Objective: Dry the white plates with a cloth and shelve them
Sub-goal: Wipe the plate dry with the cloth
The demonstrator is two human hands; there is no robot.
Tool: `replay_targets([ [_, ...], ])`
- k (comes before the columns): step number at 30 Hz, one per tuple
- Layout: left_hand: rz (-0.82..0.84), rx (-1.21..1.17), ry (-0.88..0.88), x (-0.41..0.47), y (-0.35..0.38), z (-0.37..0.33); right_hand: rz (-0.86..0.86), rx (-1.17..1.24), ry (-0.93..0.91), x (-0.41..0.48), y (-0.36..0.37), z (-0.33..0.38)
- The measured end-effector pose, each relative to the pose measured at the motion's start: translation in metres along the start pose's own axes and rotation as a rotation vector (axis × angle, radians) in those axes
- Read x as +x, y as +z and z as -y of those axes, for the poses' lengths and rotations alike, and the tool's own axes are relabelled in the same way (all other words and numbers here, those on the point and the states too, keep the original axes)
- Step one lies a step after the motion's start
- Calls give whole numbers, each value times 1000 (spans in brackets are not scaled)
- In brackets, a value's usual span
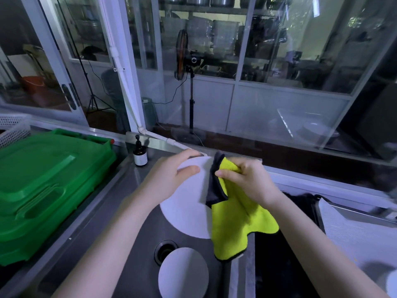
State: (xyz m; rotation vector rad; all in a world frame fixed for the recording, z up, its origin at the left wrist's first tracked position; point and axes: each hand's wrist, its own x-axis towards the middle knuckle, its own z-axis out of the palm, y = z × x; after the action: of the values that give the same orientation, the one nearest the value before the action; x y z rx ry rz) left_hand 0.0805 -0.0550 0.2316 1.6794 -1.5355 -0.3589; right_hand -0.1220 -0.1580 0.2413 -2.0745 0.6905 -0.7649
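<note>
Both hands were raised, bare forearms reaching forward.
The left hand [169, 177] gripped the white plate [184, 214] at its upper rim, thumb on the near face, fingers curled over the edge; the right hand [247, 181] pinched the yellow cloth [234, 222] at the plate's right edge.

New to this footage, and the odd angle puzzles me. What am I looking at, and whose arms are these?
There is no machine: a person's head-worn wide-angle camera looks down at their own arms. The left hand grips a round white plate by its upper rim above a grey steel sink. The right hand pinches a yellow-green cloth with a dark grey backing over the plate's right side. A second white plate lies in the sink beside the drain. A green plastic bin sits at the left, a dark pump bottle behind the sink.
</note>
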Motion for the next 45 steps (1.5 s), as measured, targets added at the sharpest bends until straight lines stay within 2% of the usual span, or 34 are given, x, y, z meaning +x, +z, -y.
replay_targets([
  [3, -448, 28, -133, -17, 7, 8, -239, -121, -15, -9, 8, -10],
  [4, -505, -42, -252, -22, 10, 8, -329, -164, -40, -13, 12, -11],
  [5, -466, -220, -387, -26, 14, 5, -405, -222, -79, -18, 18, -12],
  [7, -249, -661, -630, -27, 24, -5, -479, -307, -204, -30, 34, -10],
  [9, -170, -929, -759, -20, 24, -13, -476, -414, -323, -42, 48, -10],
  [11, -198, -1054, -834, -10, 23, -12, -389, -534, -407, -50, 58, -14],
  [13, -157, -1072, -871, -7, 25, -14, -322, -599, -485, -56, 64, -15],
  [15, -161, -1096, -876, -8, 29, -15, -259, -590, -540, -59, 67, -16],
  [17, -234, -1114, -895, -9, 31, -11, -179, -557, -569, -62, 69, -15],
  [20, -271, -1136, -792, -8, 30, -6, -123, -565, -587, -70, 70, -17],
  [25, -283, -1227, -520, -17, 33, -3, -254, -407, -324, -74, 61, -16],
  [28, -308, -1241, -381, -20, 35, -5, -244, -460, -322, -70, 59, -12],
  [31, -391, -1200, -397, -22, 38, -12, -108, -462, -392, -59, 65, -2],
  [35, -390, -1080, -354, -28, 40, -20, 7, -449, -282, -24, 57, 6],
  [41, -474, -1160, -355, -29, 28, -17, -87, -505, -152, -13, 39, 3],
  [45, -453, -1214, -309, -31, 23, -16, -61, -481, -304, -56, 59, -9],
])
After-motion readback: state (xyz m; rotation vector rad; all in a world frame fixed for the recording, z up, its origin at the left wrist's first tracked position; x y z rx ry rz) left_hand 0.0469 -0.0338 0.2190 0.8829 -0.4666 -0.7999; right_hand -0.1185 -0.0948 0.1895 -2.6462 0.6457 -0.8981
